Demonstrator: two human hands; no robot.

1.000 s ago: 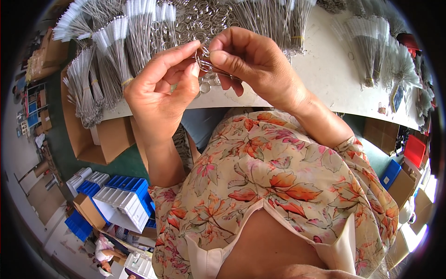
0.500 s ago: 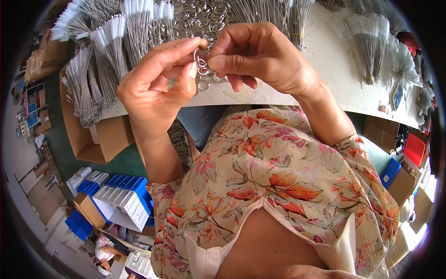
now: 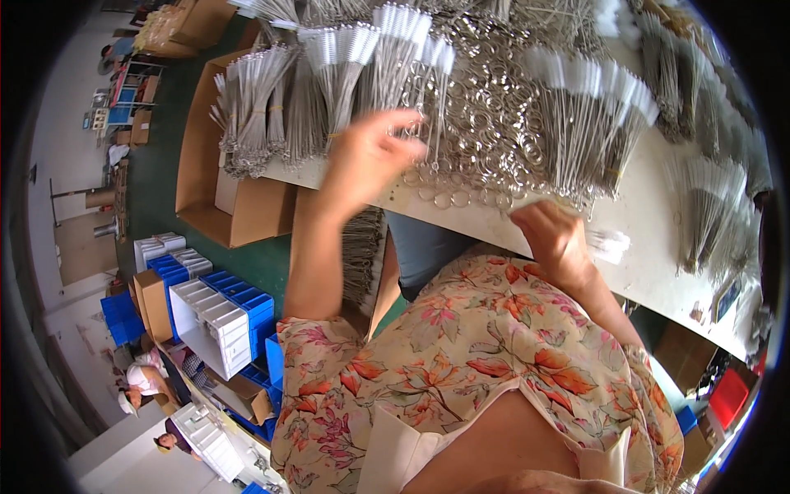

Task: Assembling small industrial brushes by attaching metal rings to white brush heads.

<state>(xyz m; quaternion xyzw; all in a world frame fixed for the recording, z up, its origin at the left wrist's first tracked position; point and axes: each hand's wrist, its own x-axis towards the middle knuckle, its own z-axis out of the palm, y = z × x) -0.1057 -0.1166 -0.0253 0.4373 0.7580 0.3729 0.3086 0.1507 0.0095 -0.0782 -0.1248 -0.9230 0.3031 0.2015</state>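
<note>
My left hand (image 3: 366, 165), blurred by motion, reaches over the near ends of the upright wire-stemmed brushes (image 3: 399, 70) with white bristles. Its thumb and forefinger are apart, and nothing shows between them. At the table's front edge my right hand (image 3: 555, 239) is closed, knuckles up, its fingertips curled under. What it grips, if anything, is hidden. White bristles (image 3: 609, 244) show on the table just beyond its wrist. Between the hands spreads a heap of shiny metal split rings (image 3: 494, 107), with several rings (image 3: 461, 198) lying along the table edge.
More brush bundles (image 3: 588, 123) stand right of the rings, and another bundle (image 3: 712, 206) lies farther right on the white table (image 3: 634, 206). An open cardboard box (image 3: 255, 214) sits left of the table. Blue and white plastic bins (image 3: 218, 325) are stacked behind it. Two people are at the lower left.
My hands have parted from the rings they held together. The left has moved to the brushes, the right down to the table edge. The view has shifted, showing more of the table.
</note>
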